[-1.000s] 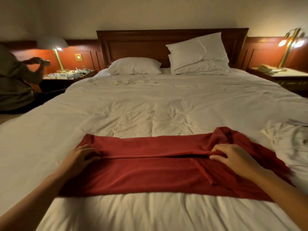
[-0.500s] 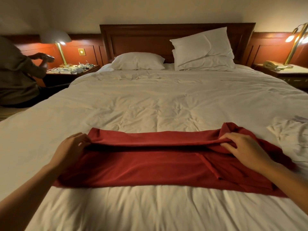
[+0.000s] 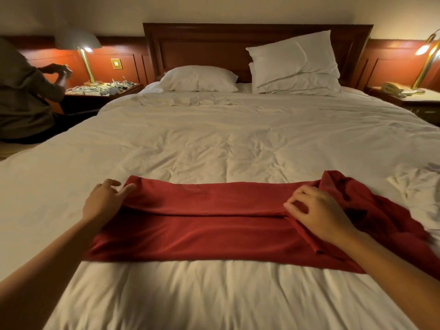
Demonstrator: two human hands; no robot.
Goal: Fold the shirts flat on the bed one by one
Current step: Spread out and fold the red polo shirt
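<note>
Hands at work on a red shirt [image 3: 214,225], folded into a long band across the near part of the white bed [image 3: 214,144]. The left hand [image 3: 102,203] rests at the band's left end, fingers loosely spread, gripping nothing. The right hand [image 3: 321,213] sits on the fold line, fingers curled onto the cloth; whether they pinch it cannot be told. A crumpled white garment [image 3: 414,186] lies just right of the shirt. Beyond are pillows [image 3: 198,78], a wooden headboard [image 3: 214,44] and another person [image 3: 23,91] at the left nightstand [image 3: 104,91].

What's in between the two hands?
The red shirt lies between the left hand and the right hand, its folded edge running from one to the other. The head view shows it.
</note>
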